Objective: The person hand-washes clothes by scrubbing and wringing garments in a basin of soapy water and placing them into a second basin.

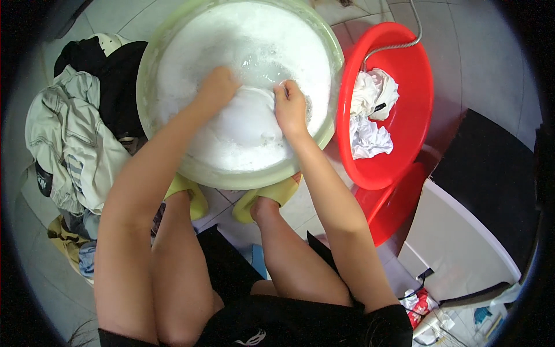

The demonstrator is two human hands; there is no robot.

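A large pale green plastic basin (236, 180) stands before me, full of water under thick white suds (225, 30). My left hand (220, 86) is at the suds left of the middle, its fingers curled on the edge of a white cloth (249, 112). Pinched between the thumb and fingers of my right hand (291, 106) is the right side of the same wet cloth. Between the two hands the cloth bulges up out of the foam; its lower part is hidden under the suds.
Right of the basin, a red plastic basin (412, 117) holds crumpled white garments (368, 136), with a metal shower hose (418, 26) running into it. Piled clothes (73, 121) lie at the left. A white cabinet-like object (459, 238) with a black top is at the lower right.
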